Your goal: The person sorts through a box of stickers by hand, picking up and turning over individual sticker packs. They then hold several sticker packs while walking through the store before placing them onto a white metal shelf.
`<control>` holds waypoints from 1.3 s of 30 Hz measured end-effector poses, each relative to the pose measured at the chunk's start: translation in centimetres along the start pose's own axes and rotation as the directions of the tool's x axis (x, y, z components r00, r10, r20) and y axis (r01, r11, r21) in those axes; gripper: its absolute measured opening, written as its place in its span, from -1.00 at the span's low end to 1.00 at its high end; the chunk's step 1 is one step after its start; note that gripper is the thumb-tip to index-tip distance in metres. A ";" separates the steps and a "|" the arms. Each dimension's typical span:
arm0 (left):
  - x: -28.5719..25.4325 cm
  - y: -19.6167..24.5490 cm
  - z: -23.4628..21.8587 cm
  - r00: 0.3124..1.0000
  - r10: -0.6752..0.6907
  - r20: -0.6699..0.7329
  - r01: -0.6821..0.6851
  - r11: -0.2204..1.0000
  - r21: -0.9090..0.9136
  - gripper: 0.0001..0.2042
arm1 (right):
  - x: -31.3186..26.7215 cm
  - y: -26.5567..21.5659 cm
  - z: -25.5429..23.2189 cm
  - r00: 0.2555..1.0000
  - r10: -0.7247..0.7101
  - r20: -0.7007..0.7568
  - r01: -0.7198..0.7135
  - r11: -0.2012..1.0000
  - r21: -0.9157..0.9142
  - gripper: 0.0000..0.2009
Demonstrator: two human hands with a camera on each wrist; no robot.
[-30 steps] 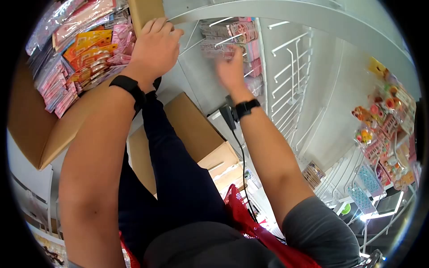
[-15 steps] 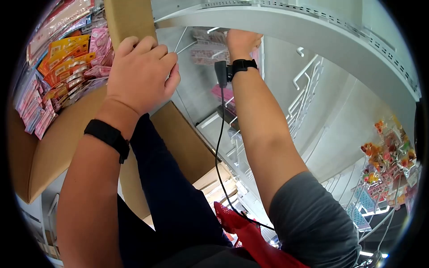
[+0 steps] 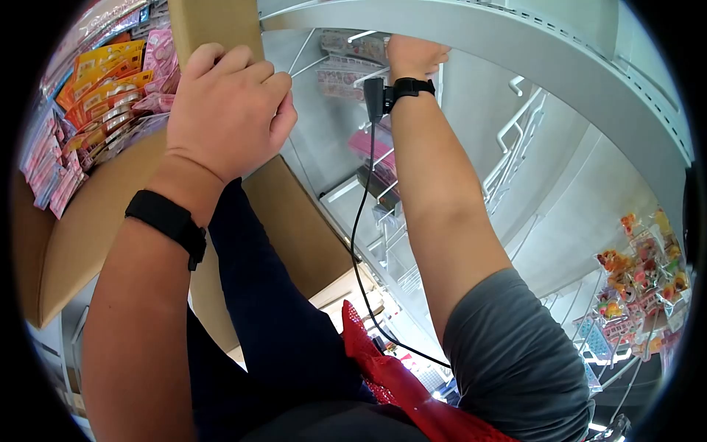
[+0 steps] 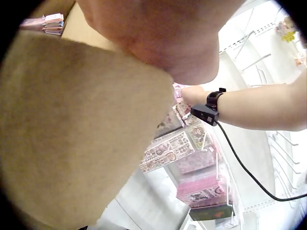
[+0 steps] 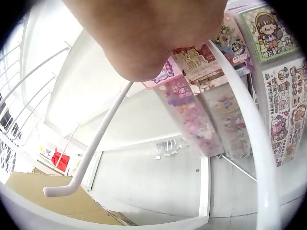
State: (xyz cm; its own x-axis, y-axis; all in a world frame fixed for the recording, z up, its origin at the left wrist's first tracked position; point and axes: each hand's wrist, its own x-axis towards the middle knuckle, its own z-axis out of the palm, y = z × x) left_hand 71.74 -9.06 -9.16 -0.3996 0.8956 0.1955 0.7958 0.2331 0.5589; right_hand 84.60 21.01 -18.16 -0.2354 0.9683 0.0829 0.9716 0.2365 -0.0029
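Packs (image 5: 192, 115) just beside right grip (image 3: 416, 55), among hooks (image 5: 97, 143). Its fingers hidden: can't tell how closed, or if holding. Left grip (image 3: 230, 110) curled on box (image 3: 216, 31) edge. Step likely handling packs at hooks; next move calls for staying clear of hook tips.

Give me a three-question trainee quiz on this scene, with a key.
1. Which hand is nearer the hanging sticker packs?
2. True or false: the left wrist is bare.
3. Fill in: the orange and pink packets lie in a ____ box.

Key:
1. The right hand.
2. False; it wears a black strap.
3. Cardboard.
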 end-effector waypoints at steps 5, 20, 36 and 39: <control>-0.1 0.1 0.0 0.999 -0.017 0.030 0.016 1.000 0.022 -0.88 | -0.2 0.5 0.1 0.997 -0.078 0.003 0.078 0.997 0.014 -0.32; 0.2 0.0 0.1 0.998 -0.017 0.063 0.015 1.000 0.023 -0.87 | 0.2 0.5 0.1 0.983 -0.183 -0.023 0.184 0.982 0.041 -0.39; 0.0 -0.2 0.2 0.996 -0.026 0.083 0.024 1.000 0.020 -0.90 | -1.2 -0.1 -0.2 0.936 -0.320 -0.146 0.335 0.938 0.086 -0.46; 0.0 -0.1 0.1 0.994 -0.034 0.099 0.032 0.999 0.022 -0.90 | -2.8 -0.7 -0.1 0.920 -0.346 -0.184 0.369 0.923 0.110 -0.47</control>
State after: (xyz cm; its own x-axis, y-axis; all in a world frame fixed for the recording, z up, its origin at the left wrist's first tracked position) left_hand 71.73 -9.05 -9.32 -0.3792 0.9204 0.0954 0.7925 0.2699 0.5469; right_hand 84.61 18.09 -18.26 -0.5487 0.7945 0.2602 0.8074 0.5843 -0.0816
